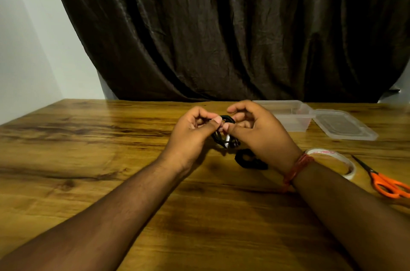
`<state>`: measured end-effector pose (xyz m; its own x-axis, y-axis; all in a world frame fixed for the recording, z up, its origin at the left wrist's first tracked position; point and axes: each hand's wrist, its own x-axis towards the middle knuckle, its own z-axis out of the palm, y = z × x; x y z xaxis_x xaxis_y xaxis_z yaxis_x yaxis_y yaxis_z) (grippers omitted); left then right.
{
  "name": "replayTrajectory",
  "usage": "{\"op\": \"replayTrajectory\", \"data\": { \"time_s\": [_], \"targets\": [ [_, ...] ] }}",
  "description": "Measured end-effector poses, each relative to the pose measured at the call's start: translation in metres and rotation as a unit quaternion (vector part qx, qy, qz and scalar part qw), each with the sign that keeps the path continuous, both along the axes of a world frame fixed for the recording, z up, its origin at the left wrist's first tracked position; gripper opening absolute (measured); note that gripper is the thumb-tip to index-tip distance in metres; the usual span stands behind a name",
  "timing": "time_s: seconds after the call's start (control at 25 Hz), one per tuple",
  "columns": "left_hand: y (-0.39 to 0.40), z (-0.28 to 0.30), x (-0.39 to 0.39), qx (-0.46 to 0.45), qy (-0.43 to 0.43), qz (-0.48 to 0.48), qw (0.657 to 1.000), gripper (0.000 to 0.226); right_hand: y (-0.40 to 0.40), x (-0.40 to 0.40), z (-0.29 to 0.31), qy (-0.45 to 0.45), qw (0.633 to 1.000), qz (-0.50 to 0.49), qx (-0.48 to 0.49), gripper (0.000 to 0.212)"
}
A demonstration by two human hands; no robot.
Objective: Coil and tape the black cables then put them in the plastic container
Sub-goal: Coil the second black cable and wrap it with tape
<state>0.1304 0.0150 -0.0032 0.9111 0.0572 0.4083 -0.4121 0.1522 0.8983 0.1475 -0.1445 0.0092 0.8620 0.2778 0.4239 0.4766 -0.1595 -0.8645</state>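
Observation:
A small coil of black cable point(224, 137) with a silvery plug end hangs between my two hands, just above the wooden table point(88, 148). My left hand point(190, 135) pinches the coil with thumb and curled fingers. From the other side, my right hand point(255, 131) pinches it too, thumb close to the left thumb. A second black cable bundle point(246, 160) lies on the table under my right wrist, partly hidden. The clear plastic container point(295, 115) stands open at the back right.
The container's lid point(346, 124) lies to the right of it. A roll of white tape point(332, 162) sits by my right wrist. Orange-handled scissors point(386, 182) lie near the right edge. A dark curtain hangs behind the table.

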Motion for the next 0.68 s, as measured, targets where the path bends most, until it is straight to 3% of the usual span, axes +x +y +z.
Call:
{"op": "replayTrajectory", "data": {
  "time_s": [0.12, 0.24, 0.48, 0.68],
  "targets": [
    [0.0026, 0.0004, 0.0011, -0.049, 0.008, -0.008, 0.999, 0.016, 0.0012, 0.0039, -0.0027, 0.073, 0.993, 0.044, 0.076, 0.025],
    [0.0040, 0.0003, 0.0013, -0.034, -0.001, -0.024, 0.999, 0.010, -0.0012, 0.0070, -0.0024, 0.072, 0.987, 0.039, 0.141, 0.016],
    [0.0066, -0.0022, 0.0035, -0.032, 0.045, -0.087, 0.995, 0.020, -0.0050, 0.0089, -0.0024, 0.017, 0.998, 0.015, 0.058, 0.012],
    [0.0052, -0.0054, 0.0046, 0.029, 0.040, -0.064, 0.997, 0.014, -0.0069, 0.0098, -0.0033, -0.002, 1.000, 0.013, -0.019, 0.013]
  ]
}}
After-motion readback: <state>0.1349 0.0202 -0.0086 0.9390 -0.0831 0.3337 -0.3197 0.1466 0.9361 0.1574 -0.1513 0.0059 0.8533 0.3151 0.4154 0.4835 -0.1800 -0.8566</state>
